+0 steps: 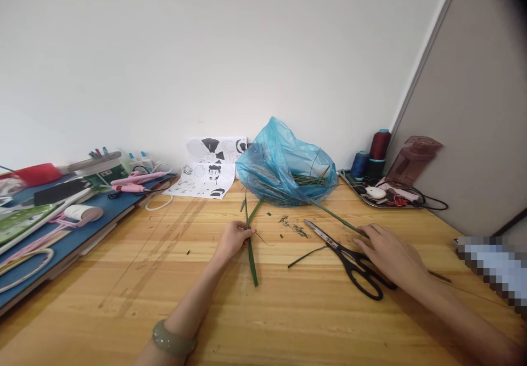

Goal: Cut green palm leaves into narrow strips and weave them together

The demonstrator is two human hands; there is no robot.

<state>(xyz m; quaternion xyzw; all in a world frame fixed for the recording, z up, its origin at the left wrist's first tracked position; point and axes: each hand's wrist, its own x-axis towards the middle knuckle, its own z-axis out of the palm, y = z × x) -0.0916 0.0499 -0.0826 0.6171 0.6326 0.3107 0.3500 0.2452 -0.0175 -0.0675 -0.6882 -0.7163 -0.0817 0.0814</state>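
Note:
My left hand (236, 240) is closed on green leaf strips (252, 264) that cross at its fingertips, one end pointing down toward me. Further right, my right hand (382, 248) pinches the near end of another long green leaf strip (335, 218), which runs back to a blue plastic bag (280, 163). Inside the bag's opening lies a bundle of green strips (310, 180). Black-handled scissors (349, 264) rest on the table just left of my right hand, their blades pointing away. A short loose strip (307, 256) lies beside them.
Leaf scraps (294, 226) are scattered on the wooden table (164, 300). Printed drawings (206, 176) lean against the wall. A tray (382, 206) with cables stands at the back right, near thread spools (379, 146). On the left, a blue mat (107, 212) carries a pink glue gun (134, 185).

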